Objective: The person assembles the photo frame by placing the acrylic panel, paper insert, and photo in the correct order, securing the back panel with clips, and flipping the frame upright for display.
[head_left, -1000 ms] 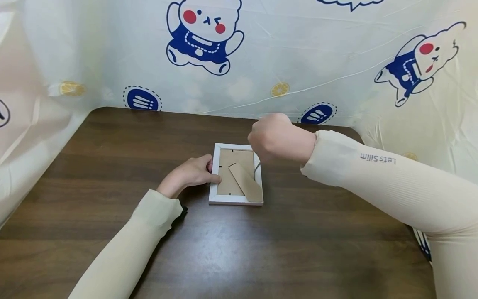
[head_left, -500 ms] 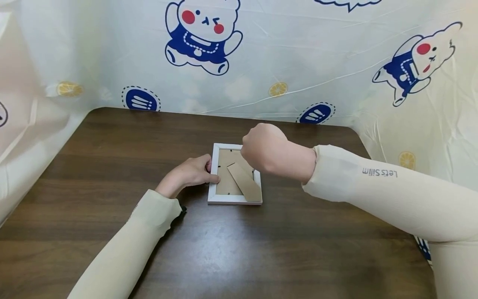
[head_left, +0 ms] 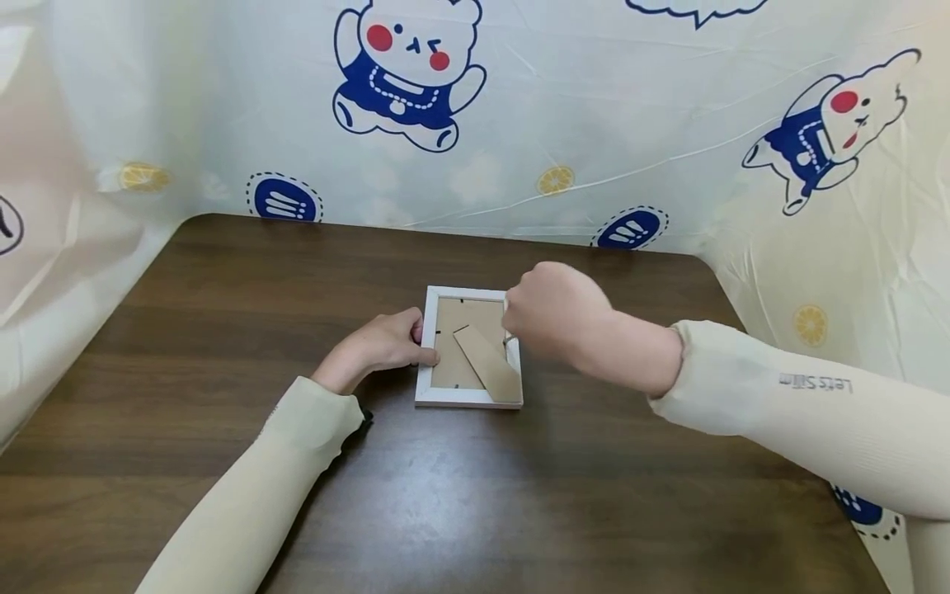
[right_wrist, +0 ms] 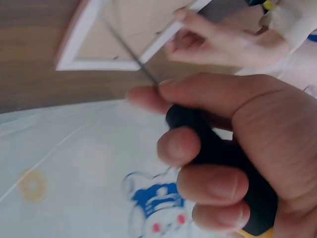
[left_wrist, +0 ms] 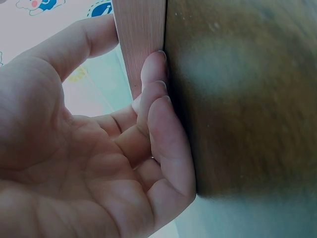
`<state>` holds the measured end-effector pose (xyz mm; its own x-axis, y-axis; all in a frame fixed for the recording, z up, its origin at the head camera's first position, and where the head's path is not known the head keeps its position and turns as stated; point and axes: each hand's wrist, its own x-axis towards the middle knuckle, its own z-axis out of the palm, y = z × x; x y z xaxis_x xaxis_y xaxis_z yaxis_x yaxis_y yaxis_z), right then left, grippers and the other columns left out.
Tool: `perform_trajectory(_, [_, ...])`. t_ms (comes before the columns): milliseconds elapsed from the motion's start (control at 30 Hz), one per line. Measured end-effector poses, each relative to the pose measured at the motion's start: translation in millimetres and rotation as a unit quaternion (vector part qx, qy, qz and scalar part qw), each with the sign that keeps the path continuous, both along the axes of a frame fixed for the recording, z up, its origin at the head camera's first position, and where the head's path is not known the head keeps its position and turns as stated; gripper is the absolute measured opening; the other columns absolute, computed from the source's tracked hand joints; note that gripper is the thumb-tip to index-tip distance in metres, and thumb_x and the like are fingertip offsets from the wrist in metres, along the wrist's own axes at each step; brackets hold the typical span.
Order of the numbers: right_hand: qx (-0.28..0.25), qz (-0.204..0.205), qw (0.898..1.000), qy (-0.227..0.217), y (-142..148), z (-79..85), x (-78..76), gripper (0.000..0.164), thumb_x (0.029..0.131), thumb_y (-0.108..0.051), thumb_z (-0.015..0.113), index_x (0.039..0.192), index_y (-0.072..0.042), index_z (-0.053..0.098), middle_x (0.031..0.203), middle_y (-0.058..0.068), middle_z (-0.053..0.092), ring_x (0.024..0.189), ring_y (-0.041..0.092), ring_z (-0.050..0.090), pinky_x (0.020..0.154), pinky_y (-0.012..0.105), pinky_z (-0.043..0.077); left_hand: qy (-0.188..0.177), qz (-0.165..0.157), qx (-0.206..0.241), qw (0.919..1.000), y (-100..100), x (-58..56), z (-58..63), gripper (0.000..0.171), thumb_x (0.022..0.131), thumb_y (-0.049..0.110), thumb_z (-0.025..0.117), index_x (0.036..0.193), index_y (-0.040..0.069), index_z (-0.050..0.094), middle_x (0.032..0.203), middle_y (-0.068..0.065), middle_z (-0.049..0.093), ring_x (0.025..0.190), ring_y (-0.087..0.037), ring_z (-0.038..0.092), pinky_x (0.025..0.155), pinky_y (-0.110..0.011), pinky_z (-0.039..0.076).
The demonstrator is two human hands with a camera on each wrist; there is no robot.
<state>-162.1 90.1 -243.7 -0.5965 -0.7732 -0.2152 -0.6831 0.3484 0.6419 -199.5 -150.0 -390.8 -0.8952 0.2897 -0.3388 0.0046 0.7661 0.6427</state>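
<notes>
A white picture frame [head_left: 463, 397] lies back side up on the table. Its brown backing board [head_left: 449, 367] carries a slanted easel leg [head_left: 486, 363], and small dark tabs show along the inner edges. My left hand [head_left: 381, 342] grips the frame's left side, thumb on top and curled fingers against the outer edge. Over the frame's right side, my right hand [head_left: 557, 313] grips a screwdriver by its black handle [right_wrist: 233, 163] with a yellow end. Its thin metal shaft [right_wrist: 131, 54] points at the backing's right edge; whether the tip touches it, I cannot tell.
The dark brown wooden table [head_left: 416, 511] reaches to a pale printed curtain [head_left: 505, 107], which hangs along the back and both sides. A dark strap end [head_left: 365, 417] shows at the left cuff.
My right hand first came nearer and slightly left, then moved right, its forearm now lower. It keeps the screwdriver. The left hand and the picture frame stay in place.
</notes>
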Motion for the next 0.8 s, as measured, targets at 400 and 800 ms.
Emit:
perform_trajectory(400, [-0.138, -0.100, 0.971, -0.170, 72, -0.4, -35.1, 0.037, 0.095, -0.010, 0.059, 0.061, -0.021, 0.059, 0.056, -0.005, 0.046, 0.054, 0.014, 0.035, 0.049, 0.032, 0.031, 0.002, -0.003, -0.004, 1.0000, 5, 0.9, -0.1, 0.039, 0.086, 0.029, 0.080, 0.103, 0.005, 0.054, 0.089, -0.007, 0.057, 0.087, -0.024, 0.054, 0.072, -0.033, 0.041])
perform_trajectory(800, [-0.128, -0.112, 0.966, -0.195, 70, -6.5, -50.0, 0.034, 0.092, -0.009, 0.058, 0.061, -0.021, 0.058, 0.058, -0.007, 0.039, 0.056, 0.014, 0.030, 0.052, 0.032, 0.028, 0.004, -0.001, -0.005, 1.0000, 1, 1.4, -1.2, 0.038, 0.088, 0.030, 0.080, 0.102, 0.006, 0.054, 0.091, -0.007, 0.059, 0.089, -0.025, 0.055, 0.073, -0.033, 0.041])
